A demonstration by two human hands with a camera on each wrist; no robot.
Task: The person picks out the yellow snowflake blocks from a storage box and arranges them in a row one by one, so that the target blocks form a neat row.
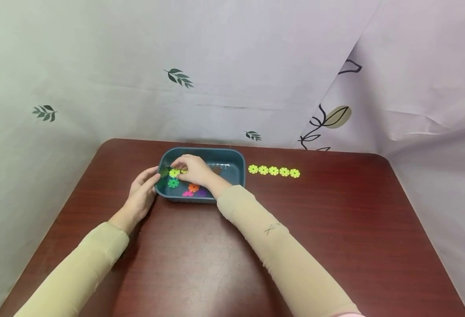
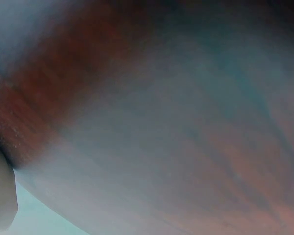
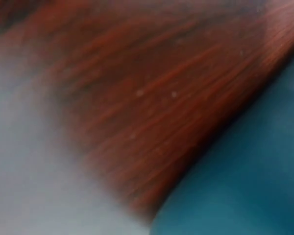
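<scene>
A dark teal plastic basin (image 1: 238,176) sits near the table's far edge. My left hand (image 1: 142,191) holds its left end, thumb and fingertips at the rim. Inside the basin, my right hand (image 1: 194,171) has its thumb and a curled finger about a yellow flower-shaped plastic disc (image 1: 173,173), pinching it. Part of another yellow piece shows under that hand. Just nearer lies a green disc (image 1: 173,183). An orange disc (image 1: 193,188), a pink disc (image 1: 187,193) and a purple disc (image 1: 202,193) lie by the near wall. Both wrist views are blurred and show no fingers at work.
Right of the basin, several yellow discs (image 1: 273,171) lie in a straight row on the reddish-brown table (image 1: 315,237). A pale cloth with leaf prints (image 1: 216,88) hangs behind the table and along its sides. Something brown (image 1: 216,169) is partly visible inside the basin.
</scene>
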